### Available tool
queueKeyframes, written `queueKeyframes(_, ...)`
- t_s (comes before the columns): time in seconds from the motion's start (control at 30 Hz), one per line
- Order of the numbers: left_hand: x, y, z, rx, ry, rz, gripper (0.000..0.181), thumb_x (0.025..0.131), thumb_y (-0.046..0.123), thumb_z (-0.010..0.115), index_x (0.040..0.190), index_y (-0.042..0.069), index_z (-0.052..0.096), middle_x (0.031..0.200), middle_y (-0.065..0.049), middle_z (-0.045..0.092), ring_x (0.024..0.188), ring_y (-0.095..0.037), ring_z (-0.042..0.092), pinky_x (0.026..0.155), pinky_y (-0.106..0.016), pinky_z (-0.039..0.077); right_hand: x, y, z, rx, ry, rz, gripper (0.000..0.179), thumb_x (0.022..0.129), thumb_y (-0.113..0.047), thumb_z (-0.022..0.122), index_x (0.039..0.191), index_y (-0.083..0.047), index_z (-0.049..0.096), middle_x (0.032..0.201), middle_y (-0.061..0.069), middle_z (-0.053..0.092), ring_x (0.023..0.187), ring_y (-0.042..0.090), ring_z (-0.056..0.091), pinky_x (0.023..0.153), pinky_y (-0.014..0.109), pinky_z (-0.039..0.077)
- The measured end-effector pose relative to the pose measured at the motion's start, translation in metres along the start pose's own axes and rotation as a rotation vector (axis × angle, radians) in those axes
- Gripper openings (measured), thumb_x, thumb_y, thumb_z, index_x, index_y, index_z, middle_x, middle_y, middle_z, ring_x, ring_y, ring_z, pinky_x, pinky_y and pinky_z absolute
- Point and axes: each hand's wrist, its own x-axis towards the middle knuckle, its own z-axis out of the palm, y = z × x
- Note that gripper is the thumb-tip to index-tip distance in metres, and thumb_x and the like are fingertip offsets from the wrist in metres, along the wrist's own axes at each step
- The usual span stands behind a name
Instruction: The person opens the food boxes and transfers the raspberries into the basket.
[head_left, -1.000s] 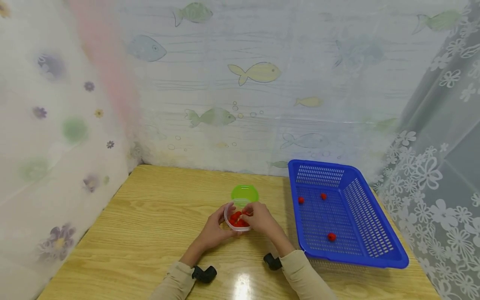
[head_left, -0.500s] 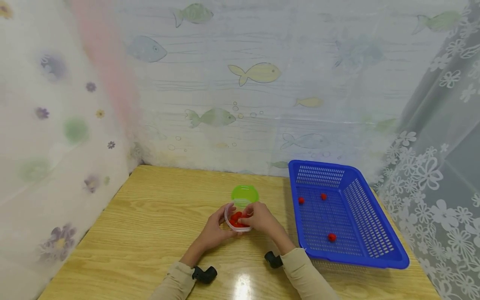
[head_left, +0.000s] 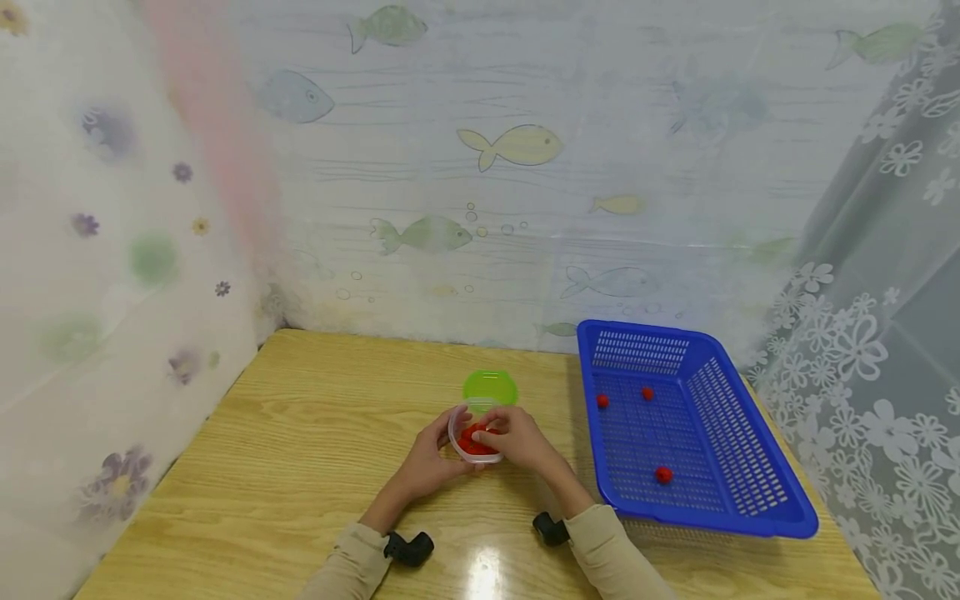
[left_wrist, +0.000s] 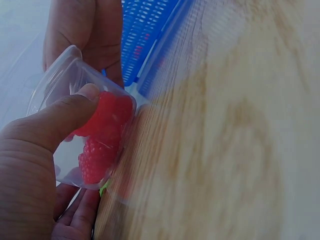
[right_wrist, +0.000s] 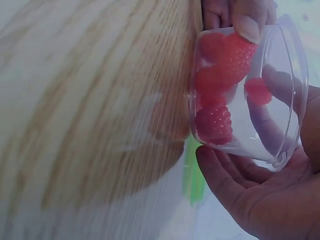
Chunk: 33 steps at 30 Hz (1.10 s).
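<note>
A clear plastic container [head_left: 476, 458] stands tilted at the middle of the table, with several red raspberries [left_wrist: 96, 155] in its bottom. My left hand [head_left: 433, 460] grips its left side, the thumb [left_wrist: 75, 111] pressed along the outer wall. From the right, my right hand [head_left: 522, 439] reaches over the rim. Inside the container, its thumb and a finger pinch one raspberry [right_wrist: 258, 91], held apart from the pile. The other right fingers [right_wrist: 225, 172] stay outside, below the wall. A green lid [head_left: 490, 386] lies flat just behind the container.
At the right stands a large blue plastic basket [head_left: 712, 525] with a few red raspberries [head_left: 663, 474] spread over its floor. The wooden table [head_left: 315, 417] meets a patterned curtain [head_left: 420, 283] at the back, and more curtain hangs on both sides.
The right fingertips have shifted slightly to the left inside the container, and the right wrist has turned a little. Left hand, container, lid and basket have stayed in place.
</note>
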Motion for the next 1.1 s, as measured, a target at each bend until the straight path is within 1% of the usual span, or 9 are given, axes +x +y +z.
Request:
queueKeyframes(0.17,0.0,-0.002,-0.003,-0.002,-0.003,0.001,0.089,0.08,0.006,0.086,0.156,0.004,0.038,0.147,-0.019,0.052,0.137,-0.034,0.052,0.114,-0.051,0.04,0.001,0.001,0.001,0.013,0.005,-0.024,0.019,0.095,-0.018,0.073,0.106,-0.002,0.07,0.102,0.008,0.071,0.095,0.023,0.071,0.076,0.033,0.06)
queueKeyframes(0.47,-0.001,-0.004,-0.002,-0.022,-0.006,0.014,0.09,0.079,0.007,0.087,0.155,0.002,0.039,0.147,-0.021,0.053,0.137,-0.035,0.051,0.114,-0.05,0.039,-0.003,0.0,0.001,0.066,0.017,-0.035,0.017,0.095,-0.016,0.073,0.104,-0.002,0.069,0.11,0.011,0.068,0.1,0.029,0.071,0.079,0.038,0.061)
queueKeyframes(0.53,-0.001,-0.005,-0.002,-0.022,-0.006,0.012,0.09,0.079,0.007,0.087,0.155,0.002,0.039,0.147,-0.021,0.053,0.137,-0.035,0.051,0.114,-0.05,0.039,-0.004,0.0,0.002,0.097,0.024,-0.046,0.017,0.095,-0.014,0.073,0.104,-0.001,0.068,0.114,0.013,0.066,0.096,0.027,0.072,0.076,0.037,0.062)
queueKeyframes(0.63,-0.001,-0.007,-0.001,-0.017,-0.007,0.014,0.09,0.079,0.008,0.088,0.155,0.003,0.039,0.147,-0.02,0.053,0.137,-0.035,0.052,0.114,-0.05,0.039,-0.005,-0.001,0.002,0.122,0.053,-0.05,0.017,0.094,-0.013,0.073,0.103,0.0,0.068,0.123,0.02,0.061,0.07,0.018,0.067,0.066,0.034,0.061)
queueKeyframes(0.8,-0.001,-0.007,-0.001,-0.024,-0.002,0.015,0.09,0.079,0.008,0.088,0.155,0.004,0.039,0.147,-0.02,0.053,0.136,-0.034,0.052,0.114,-0.05,0.04,-0.003,-0.006,0.0,0.087,0.15,-0.038,0.015,0.093,-0.014,0.075,0.1,-0.003,0.07,0.144,0.029,0.05,0.055,0.014,0.058,0.077,0.039,0.062)
queueKeyframes(0.83,-0.001,-0.006,-0.002,-0.025,-0.002,0.015,0.091,0.079,0.008,0.088,0.155,0.003,0.039,0.147,-0.02,0.053,0.136,-0.034,0.052,0.114,-0.05,0.04,-0.003,-0.007,0.0,0.092,0.166,-0.035,0.014,0.092,-0.014,0.076,0.099,-0.003,0.071,0.147,0.03,0.048,0.058,0.019,0.061,0.08,0.044,0.061)
queueKeyframes(0.93,-0.001,-0.006,-0.002,-0.024,-0.001,0.023,0.09,0.079,0.008,0.088,0.155,0.003,0.039,0.146,-0.021,0.053,0.136,-0.035,0.052,0.114,-0.05,0.04,-0.003,-0.011,-0.002,0.105,0.205,-0.041,0.011,0.092,-0.012,0.075,0.097,-0.004,0.071,0.144,0.029,0.05,0.098,0.036,0.068,0.1,0.058,0.051)
queueKeyframes(1.03,-0.001,-0.006,-0.003,-0.022,-0.004,0.035,0.09,0.08,0.008,0.087,0.155,0.002,0.038,0.146,-0.022,0.053,0.137,-0.036,0.051,0.114,-0.05,0.04,-0.004,-0.013,-0.002,0.117,0.227,-0.051,0.009,0.091,-0.01,0.075,0.096,-0.004,0.071,0.142,0.027,0.054,0.13,0.043,0.052,0.11,0.066,0.038)
queueKeyframes(1.1,-0.001,-0.006,-0.003,-0.022,-0.006,0.04,0.09,0.08,0.008,0.087,0.155,0.001,0.038,0.147,-0.022,0.052,0.136,-0.036,0.051,0.113,-0.05,0.04,-0.004,-0.013,-0.003,0.122,0.238,-0.055,0.008,0.091,-0.01,0.075,0.096,-0.004,0.071,0.14,0.027,0.055,0.138,0.042,0.045,0.113,0.068,0.033)
